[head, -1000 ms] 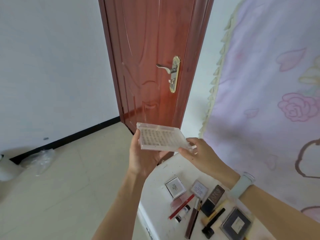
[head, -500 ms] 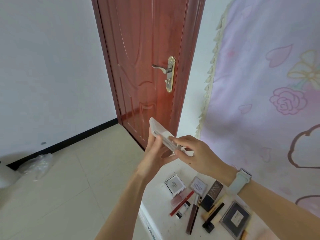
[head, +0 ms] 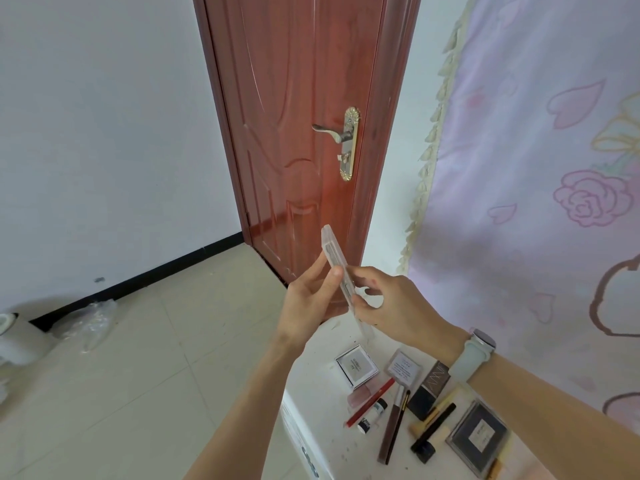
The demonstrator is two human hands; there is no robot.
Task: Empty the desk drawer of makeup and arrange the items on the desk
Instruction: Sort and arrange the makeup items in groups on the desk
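I held the clear plastic case [head: 337,271] edge-on above the white desk [head: 311,393], my left hand [head: 308,299] and right hand [head: 394,306] both gripping it. Below the case lay a white-labelled compact [head: 356,365], its print too small to read, and a dark box [head: 429,389] with unclear lettering.

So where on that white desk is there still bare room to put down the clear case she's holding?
The clear case is held by the left hand and right hand above the desk's far end. Bare room: the desk strip along its left edge, and the far corner beyond the white compact. Crowded: from the red pencil across to the dark palette.
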